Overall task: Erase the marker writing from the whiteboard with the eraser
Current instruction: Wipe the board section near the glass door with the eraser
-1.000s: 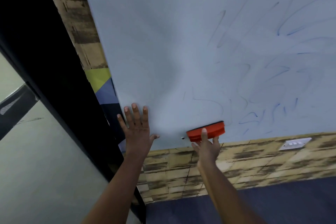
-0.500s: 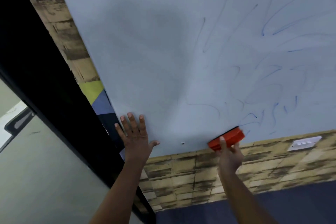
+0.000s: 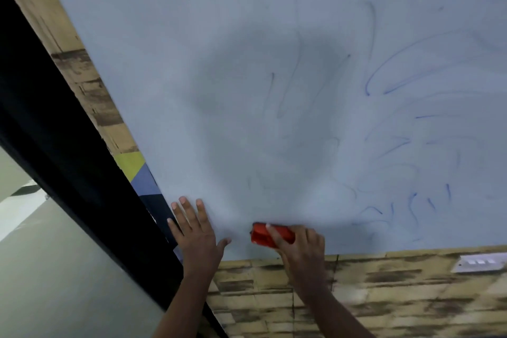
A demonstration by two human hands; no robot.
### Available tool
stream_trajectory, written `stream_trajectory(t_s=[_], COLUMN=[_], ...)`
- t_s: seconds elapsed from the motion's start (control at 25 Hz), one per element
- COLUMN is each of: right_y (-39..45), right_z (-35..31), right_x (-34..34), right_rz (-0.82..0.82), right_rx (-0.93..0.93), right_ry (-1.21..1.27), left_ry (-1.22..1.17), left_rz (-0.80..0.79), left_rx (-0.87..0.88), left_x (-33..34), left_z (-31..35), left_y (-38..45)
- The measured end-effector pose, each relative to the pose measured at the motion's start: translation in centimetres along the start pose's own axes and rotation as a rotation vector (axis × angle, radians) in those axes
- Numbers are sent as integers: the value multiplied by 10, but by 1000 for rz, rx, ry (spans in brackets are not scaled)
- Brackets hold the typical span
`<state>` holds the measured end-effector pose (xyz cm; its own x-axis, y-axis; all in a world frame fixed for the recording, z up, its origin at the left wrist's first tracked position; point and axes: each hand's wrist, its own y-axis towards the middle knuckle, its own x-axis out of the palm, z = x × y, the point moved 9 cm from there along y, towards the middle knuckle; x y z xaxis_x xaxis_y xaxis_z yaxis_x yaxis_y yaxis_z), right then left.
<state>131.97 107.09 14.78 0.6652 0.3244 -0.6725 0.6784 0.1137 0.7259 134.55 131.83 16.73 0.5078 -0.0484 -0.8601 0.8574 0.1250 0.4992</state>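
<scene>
A large whiteboard [image 3: 247,63] fills most of the view, with smeared blue marker strokes [image 3: 397,145] on its right half and faint grey streaks in the middle. My right hand [image 3: 301,250] grips an orange eraser [image 3: 263,234] and holds it against the board near its bottom edge. My left hand [image 3: 196,233] lies flat on the board's lower left corner, fingers spread and straight.
Below the board runs a wood-patterned wall [image 3: 384,296] with a white switch plate [image 3: 480,262] at the right. A black door frame [image 3: 68,145] and a glass panel [image 3: 55,269] stand to the left of the board.
My right hand swept the eraser right along the bottom edge, then back left, close to my left hand. The view has shifted; my left hand stays flat on the board.
</scene>
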Motion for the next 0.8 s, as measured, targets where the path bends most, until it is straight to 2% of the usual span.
stream_trajectory(t_s=[0.16, 0.36, 0.48, 0.6, 0.72, 0.8], right_y=[12, 65, 82, 83, 59, 36], right_z=[9, 56, 70, 47, -7, -31], right_x=[-13, -89, -113, -104, -53, -17], right_rz=[4, 243, 338, 286, 122, 29], right_rx=[12, 310, 341, 241, -27, -133], right_ry=[95, 356, 470, 331, 143, 97], left_ry=[-23, -196, -369, -344, -325, -349], left_rz=[37, 126, 237, 306, 354, 398], left_rx=[-55, -65, -113, -95, 6, 37], left_x=[-19, -45, -62, -78, -98, -115], left_z=[4, 8, 14, 20, 30, 30], left_y=[-15, -26, -26, -16, -1, 12])
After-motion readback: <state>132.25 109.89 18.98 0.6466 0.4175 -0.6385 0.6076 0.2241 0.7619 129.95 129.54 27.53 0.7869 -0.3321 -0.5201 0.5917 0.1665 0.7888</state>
